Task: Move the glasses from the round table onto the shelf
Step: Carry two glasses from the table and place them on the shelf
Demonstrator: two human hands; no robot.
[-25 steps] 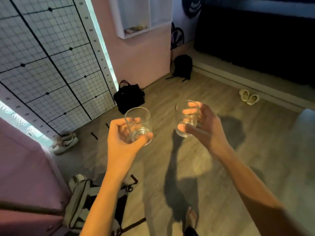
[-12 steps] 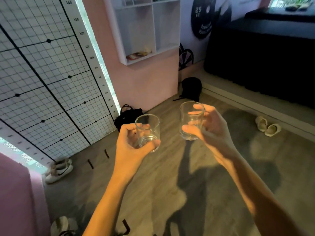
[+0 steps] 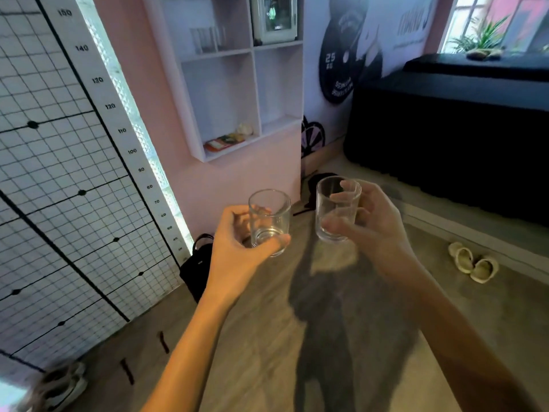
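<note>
Two clear, straight-sided drinking glasses are carried upright in mid-air, one per hand, well above the grey wood-plank floor [image 3: 255, 346] and apart from each other, most likely so both can be set on the shelf in one trip without knocking rims. The left glass [image 3: 269, 222] sits in the left hand [image 3: 237, 248], whose fingers wrap behind the lower wall while the thumb crosses the front near the thick base; the hand is closed around the glass, not loose. The right glass [image 3: 337, 209] is held a little higher by the right hand [image 3: 371, 224], its fingers curled round the far side and showing through the glass, thumb pressed low on the near side, so this hand is likewise clamped on its glass. Both glasses look empty, which would explain the easy grip low on the body. Ahead on the pink wall hangs the white cubby shelf [image 3: 255, 84] with four compartments in view: the lower left holds a small flat orange-and-green packet [image 3: 224, 141] and a pale shell-like object, the lower right looks bare, and the upper left seems to hold a row of clear glasses already, though they are too faint to be sure. The round desk is not in view. The glasses are near the shelf but not yet at it.
</note>
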